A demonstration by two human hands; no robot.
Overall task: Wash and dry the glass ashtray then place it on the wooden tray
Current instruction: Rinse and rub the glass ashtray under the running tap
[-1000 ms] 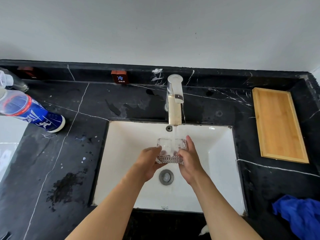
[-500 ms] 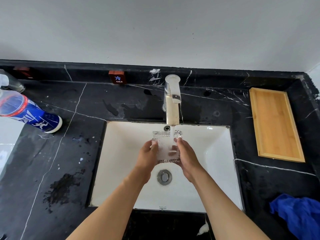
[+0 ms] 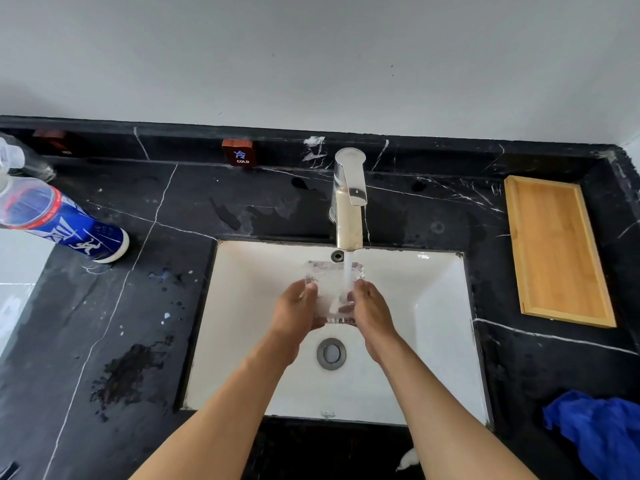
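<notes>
The glass ashtray (image 3: pixel 334 289) is sitting tilted under the faucet (image 3: pixel 349 199) stream over the white sink (image 3: pixel 440 306), clamped between the left hand (image 3: pixel 294 310) and right hand (image 3: pixel 372 308) grip, while a red tag reading "COLD" (image 3: pixel 238 153) is standing on the black tabletop (image 3: pixel 138 306), the wooden tray (image 3: pixel 557 251) lying well right.

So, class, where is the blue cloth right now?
In the head view, the blue cloth lies crumpled on the black marble counter at bottom right, right of the sink and nearer than the wooden tray.
</notes>
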